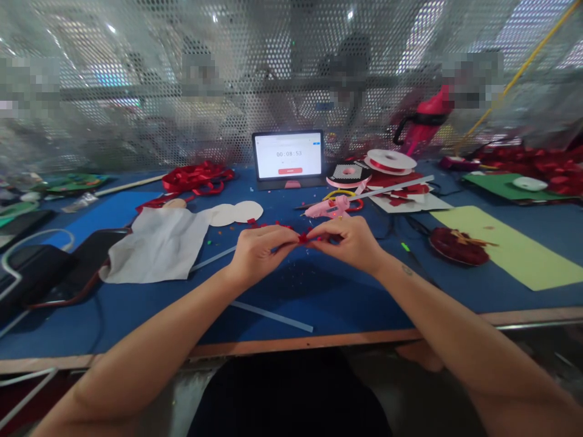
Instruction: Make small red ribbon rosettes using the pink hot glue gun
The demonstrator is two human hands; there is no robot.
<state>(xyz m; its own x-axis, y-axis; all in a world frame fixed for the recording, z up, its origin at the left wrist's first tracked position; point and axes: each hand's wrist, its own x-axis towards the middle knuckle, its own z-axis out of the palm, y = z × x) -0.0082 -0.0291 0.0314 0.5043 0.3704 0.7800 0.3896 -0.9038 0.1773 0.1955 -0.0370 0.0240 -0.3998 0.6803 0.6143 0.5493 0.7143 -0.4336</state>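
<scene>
A small piece of red ribbon is stretched between my two hands above the blue table. My left hand pinches its left end between thumb and fingers. On the other end, my right hand is closed in a similar pinch. Fingertips cover most of the piece, so its full shape is hidden. Just beyond my right hand lies a pink glue gun, with scissors with yellow and red handles behind it. Red scraps lie past my left hand, near round white cutouts.
A tablet showing a timer stands at the back. Ribbon spools sit right of it. A white cloth and red ribbon pile lie left. A clear glue stick rests near the front edge; yellow sheet lies right.
</scene>
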